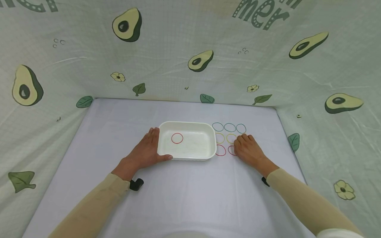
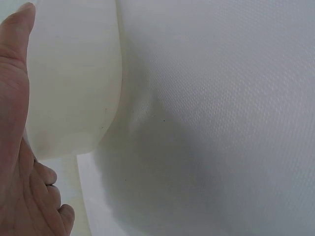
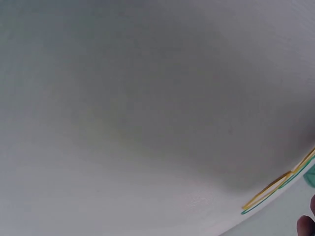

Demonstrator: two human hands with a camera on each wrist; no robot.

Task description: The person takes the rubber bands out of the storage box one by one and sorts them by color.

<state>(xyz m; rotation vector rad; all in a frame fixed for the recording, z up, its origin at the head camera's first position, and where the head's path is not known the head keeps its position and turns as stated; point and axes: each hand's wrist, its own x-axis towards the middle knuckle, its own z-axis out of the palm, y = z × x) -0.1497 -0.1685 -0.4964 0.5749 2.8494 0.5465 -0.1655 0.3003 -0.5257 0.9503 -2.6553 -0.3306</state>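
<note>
My left hand lies against the left end of a white rectangular tray, fingers straight along the end and thumb at the front rim. In the left wrist view, thumb and palm stand beside the tray's pale outer wall. A thin red ring lies inside the tray. My right hand, fingers bent down, is over the right side of several thin rings on the table, beside a yellow ring and a partly covered red ring. I cannot tell whether its hidden fingertips hold a ring.
Green rings form the back row, right of the tray. Another yellow ring and another red ring lie by the tray's right end. A white cloth covers the table; an avocado-print sheet hangs behind and at the sides.
</note>
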